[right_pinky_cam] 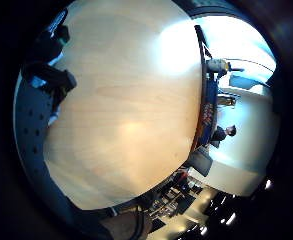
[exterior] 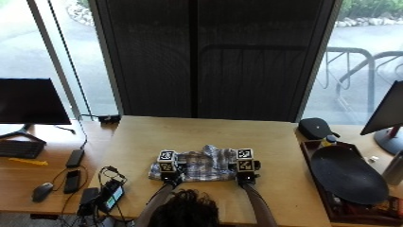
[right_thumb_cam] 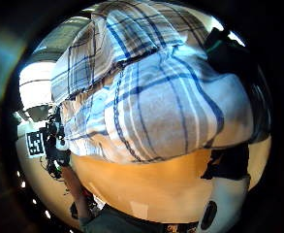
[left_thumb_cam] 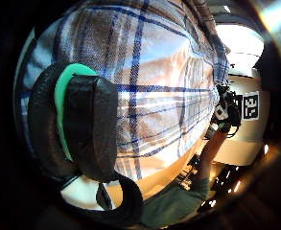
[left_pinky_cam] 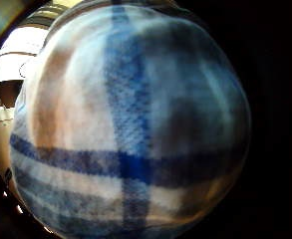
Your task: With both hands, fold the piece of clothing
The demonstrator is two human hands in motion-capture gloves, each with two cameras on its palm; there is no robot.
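Observation:
A blue, white and tan plaid shirt [exterior: 205, 165] lies bunched on the wooden table [exterior: 189, 135] in front of the person. My left hand [exterior: 169, 178] holds the shirt's near left edge, and my right hand [exterior: 247, 178] holds its near right edge. In the left thumb side palm view my thumb [left_thumb_cam: 85, 124] curls over the plaid cloth [left_thumb_cam: 164, 72], and the other hand [left_thumb_cam: 225, 115] shows beyond it. Plaid cloth [left_pinky_cam: 130, 124] fills the left little finger side view. Cloth [right_thumb_cam: 156, 97] drapes close over the right palm, with a fingertip [right_thumb_cam: 226, 51] at its edge.
A black round tray [exterior: 347, 176] and a black pouch [exterior: 317, 127] sit at the table's right. At the left are a monitor [exterior: 31, 101], a mouse [exterior: 42, 190], a phone [exterior: 72, 179] and cables [exterior: 106, 193]. Bare wood [right_pinky_cam: 126, 115] lies under the right palm.

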